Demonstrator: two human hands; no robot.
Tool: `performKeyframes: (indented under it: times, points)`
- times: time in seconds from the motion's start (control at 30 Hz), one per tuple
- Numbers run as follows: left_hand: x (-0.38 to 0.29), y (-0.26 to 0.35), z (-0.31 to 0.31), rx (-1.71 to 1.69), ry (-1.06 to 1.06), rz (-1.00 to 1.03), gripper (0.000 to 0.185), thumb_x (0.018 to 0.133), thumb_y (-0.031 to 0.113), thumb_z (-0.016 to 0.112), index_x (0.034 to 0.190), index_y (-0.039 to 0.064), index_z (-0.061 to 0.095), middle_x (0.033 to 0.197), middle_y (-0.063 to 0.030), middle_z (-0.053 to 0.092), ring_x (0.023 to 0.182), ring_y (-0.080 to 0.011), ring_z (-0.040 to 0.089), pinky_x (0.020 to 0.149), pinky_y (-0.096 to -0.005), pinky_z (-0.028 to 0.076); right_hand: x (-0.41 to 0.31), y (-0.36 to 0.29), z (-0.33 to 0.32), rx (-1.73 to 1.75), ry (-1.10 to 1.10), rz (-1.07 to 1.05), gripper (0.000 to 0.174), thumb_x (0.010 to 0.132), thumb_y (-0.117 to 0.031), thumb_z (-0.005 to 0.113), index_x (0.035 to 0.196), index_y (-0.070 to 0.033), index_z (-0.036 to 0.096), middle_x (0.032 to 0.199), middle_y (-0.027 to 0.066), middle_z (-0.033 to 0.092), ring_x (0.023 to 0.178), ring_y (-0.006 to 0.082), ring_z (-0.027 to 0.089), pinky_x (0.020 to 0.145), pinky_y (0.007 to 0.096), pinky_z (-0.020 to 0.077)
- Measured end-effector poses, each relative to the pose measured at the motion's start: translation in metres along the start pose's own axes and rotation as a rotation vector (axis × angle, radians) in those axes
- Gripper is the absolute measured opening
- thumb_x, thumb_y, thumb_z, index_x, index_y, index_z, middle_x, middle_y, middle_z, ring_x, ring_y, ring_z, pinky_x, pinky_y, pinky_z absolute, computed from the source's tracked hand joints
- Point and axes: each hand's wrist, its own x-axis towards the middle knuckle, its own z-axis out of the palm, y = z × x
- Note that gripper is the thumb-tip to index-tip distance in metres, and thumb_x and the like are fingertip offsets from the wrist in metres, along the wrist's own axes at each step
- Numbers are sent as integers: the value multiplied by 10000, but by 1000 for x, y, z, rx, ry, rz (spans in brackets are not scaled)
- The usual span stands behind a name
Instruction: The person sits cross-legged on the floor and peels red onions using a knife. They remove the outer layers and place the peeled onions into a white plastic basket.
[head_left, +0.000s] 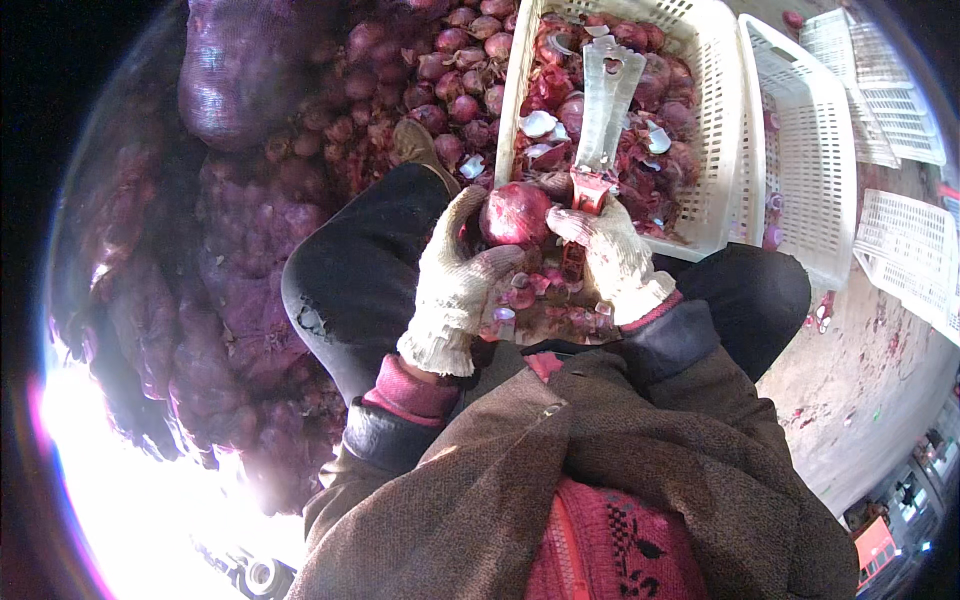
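My left hand (459, 277), in a whitish knit glove, holds a large red onion (516, 214) between thumb and fingers. In my gloved right hand (615, 255) is a knife with a red handle (589, 187), its broad blade (606, 97) pointing away from me over the crate. The blade has a cut-out and looks smeared. The fingertips of my right hand come close to the onion's right side; whether they touch it I cannot tell. Beyond both hands stands a cream plastic crate (716, 150) holding red onions (652, 75) and loose skins. Onion scraps (525, 292) lie below my hands.
A heap of red onions (461, 82) lies left of the crate. Full purple mesh sacks (232, 75) fill the left side. More white plastic crates (810, 142) stand at the right, some stacked (911, 247). Skin bits are scattered on the concrete floor (862, 375).
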Motion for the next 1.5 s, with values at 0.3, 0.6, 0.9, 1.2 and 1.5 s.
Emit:
performKeyframes:
  times: [0.3,0.6,0.9,1.2,1.5]
  points:
    - [11,-6,0,-13,51,-35,817,610,-147,709,1354,-4,402,1309,-137,500,1198,-235,496,1013,-340,417,12,14,-12,-331,67,33,457,809,-159,685,1222,-30,538,1020,41,605,887,129,567,785,278,471]
    - [15,-7,0,-37,108,-157,718,646,-120,694,1311,-15,446,1259,-135,531,1152,-234,526,978,-333,442,12,18,-2,-40,76,252,355,860,-96,603,1204,-53,523,954,62,603,783,159,601,673,300,530]
    - [34,-15,5,514,-4,-223,792,595,173,832,1285,6,481,1187,-154,590,1082,-243,583,933,-315,452,25,72,-34,-84,103,351,260,866,-132,627,1102,-41,567,904,85,632,762,165,624,613,288,522]
    - [37,-31,-1,526,-45,-235,736,640,224,799,1278,33,488,1157,-148,609,1003,-251,623,864,-337,493,-9,24,-48,-1389,1,-113,326,811,-239,614,1068,-43,575,892,180,645,871,370,625,765,439,490]
    - [38,-26,3,442,-90,-271,519,675,164,746,1158,55,590,1049,-126,656,980,-250,628,868,-331,479,-34,12,-50,-1414,-52,22,257,802,-193,561,1010,-42,571,900,220,624,901,398,605,761,460,480]
